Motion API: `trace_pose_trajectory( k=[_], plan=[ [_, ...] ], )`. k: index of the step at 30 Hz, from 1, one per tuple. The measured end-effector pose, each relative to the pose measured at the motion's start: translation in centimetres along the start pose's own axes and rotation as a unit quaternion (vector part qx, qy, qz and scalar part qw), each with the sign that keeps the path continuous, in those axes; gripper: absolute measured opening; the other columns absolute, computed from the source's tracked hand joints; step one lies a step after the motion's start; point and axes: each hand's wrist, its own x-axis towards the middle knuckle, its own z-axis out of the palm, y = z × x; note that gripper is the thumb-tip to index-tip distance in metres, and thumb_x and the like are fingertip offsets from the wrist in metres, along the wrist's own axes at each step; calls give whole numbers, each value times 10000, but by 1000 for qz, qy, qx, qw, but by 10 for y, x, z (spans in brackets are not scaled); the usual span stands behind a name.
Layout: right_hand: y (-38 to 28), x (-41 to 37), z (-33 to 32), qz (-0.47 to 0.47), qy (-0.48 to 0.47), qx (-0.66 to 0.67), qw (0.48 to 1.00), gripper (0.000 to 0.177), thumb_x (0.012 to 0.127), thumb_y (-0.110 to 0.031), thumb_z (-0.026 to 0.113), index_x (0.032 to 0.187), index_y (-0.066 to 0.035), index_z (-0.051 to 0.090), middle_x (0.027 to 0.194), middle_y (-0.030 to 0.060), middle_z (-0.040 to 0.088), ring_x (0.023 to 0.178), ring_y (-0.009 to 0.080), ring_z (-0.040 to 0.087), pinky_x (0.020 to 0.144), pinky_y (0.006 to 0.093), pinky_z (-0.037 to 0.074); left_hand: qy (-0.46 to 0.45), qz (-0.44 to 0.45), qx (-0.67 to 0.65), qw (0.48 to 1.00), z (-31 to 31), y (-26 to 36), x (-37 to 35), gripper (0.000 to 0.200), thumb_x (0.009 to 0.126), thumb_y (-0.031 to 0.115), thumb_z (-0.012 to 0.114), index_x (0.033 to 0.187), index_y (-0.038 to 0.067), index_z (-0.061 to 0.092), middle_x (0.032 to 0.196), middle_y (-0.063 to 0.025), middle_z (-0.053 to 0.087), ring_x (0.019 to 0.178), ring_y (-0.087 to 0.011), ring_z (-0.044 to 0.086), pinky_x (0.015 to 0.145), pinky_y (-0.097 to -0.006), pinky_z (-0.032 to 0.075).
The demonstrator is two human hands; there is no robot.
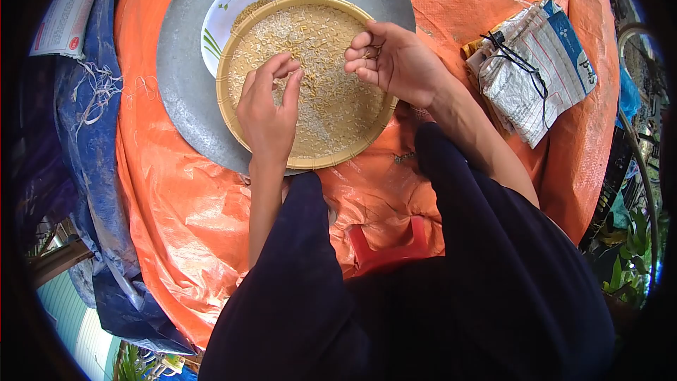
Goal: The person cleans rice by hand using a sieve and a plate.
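A round woven bamboo tray (307,163) lies tilted over a large grey metal tray (187,109), above my knees. Spread across the bamboo tray are pale rice grains (331,109) with yellow unhusked grains among them. My left hand (271,102) hovers over its left half, thumb and bent fingers apart, close to a small cluster of yellow grains. At the right rim is my right hand (395,63), palm turned inward and fingers curled; whatever lies inside them is hidden. Partly under the bamboo tray, a white leaf-patterned bowl (220,20) holds yellowish grain.
An orange tarp (183,219) covers the ground, with a blue tarp (77,148) along the left. A folded white woven sack (529,70) with a black cord lies at right. Between my legs shows a red plastic stool (388,250). Plants (624,268) stand beyond the right edge.
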Motion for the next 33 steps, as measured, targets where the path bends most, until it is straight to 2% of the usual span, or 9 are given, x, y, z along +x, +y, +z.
trace_pose_trajectory(
  k=[4, 7, 10, 19, 22, 25, 28, 33],
  plan=[
    [-8, -9, 6, -51, 71, -26, 996, 425, 1039, -308, 423, 1094, 68, 613, 1096, 206, 674, 1039, 269, 678, 937, 317, 554, -16, 52, 13, 998, 14, -2, 21, 325, 849, 45, 737, 1162, 48, 649, 998, -81, 738, 940, -194, 702, 753, -314, 527],
    [-4, -18, 10, -58, 91, -56, 993, 450, 1039, -318, 411, 1116, 82, 604, 1117, 215, 665, 1058, 280, 674, 959, 334, 546, -27, 94, 31, 995, 26, 0, 31, 359, 818, 56, 764, 1159, 65, 654, 980, -76, 729, 940, -213, 692, 762, -332, 536],
    [-2, -23, 7, -49, 105, -56, 992, 464, 1040, -317, 400, 1133, 95, 593, 1134, 223, 656, 1076, 287, 668, 978, 345, 536, -30, 116, 60, 991, 38, -2, 25, 360, 798, 66, 765, 1139, 69, 650, 925, -56, 721, 879, -225, 657, 752, -339, 531],
    [0, -21, 2, -49, 76, -59, 994, 462, 1026, -363, 467, 1133, 62, 614, 1140, 191, 667, 1084, 266, 666, 944, 305, 542, -8, 124, 88, 988, 51, -2, 14, 336, 818, 6, 728, 1136, 60, 635, 888, -64, 697, 828, -218, 670, 722, -343, 538],
    [0, -22, 2, -51, 77, -59, 994, 470, 1022, -373, 475, 1137, 63, 608, 1145, 190, 663, 1091, 260, 660, 950, 305, 539, -3, 100, 60, 993, 48, -1, 14, 321, 824, -1, 713, 1126, 56, 621, 916, -70, 693, 829, -219, 674, 726, -351, 536],
    [0, -21, 0, -57, 73, -60, 994, 474, 1020, -378, 479, 1145, 62, 601, 1152, 189, 659, 1091, 255, 657, 952, 303, 536, 11, 36, 10, 999, 39, 1, 13, 325, 825, -2, 709, 1131, 55, 614, 942, -77, 690, 847, -221, 682, 735, -359, 536],
    [0, -22, 3, -59, 76, -65, 993, 473, 1021, -377, 478, 1151, 62, 595, 1155, 191, 655, 1086, 253, 659, 952, 302, 536, 8, 55, 24, 998, 32, 0, 17, 323, 821, -2, 717, 1125, 44, 617, 932, -81, 690, 867, -224, 689, 744, -359, 537],
    [0, -21, 1, -61, 73, -65, 993, 472, 1022, -374, 476, 1153, 63, 596, 1156, 193, 655, 1086, 254, 659, 958, 306, 533, -48, 102, 5, 994, 37, 4, 22, 331, 810, -1, 737, 1118, 70, 637, 954, -84, 698, 877, -221, 690, 730, -340, 539]
  ],
)
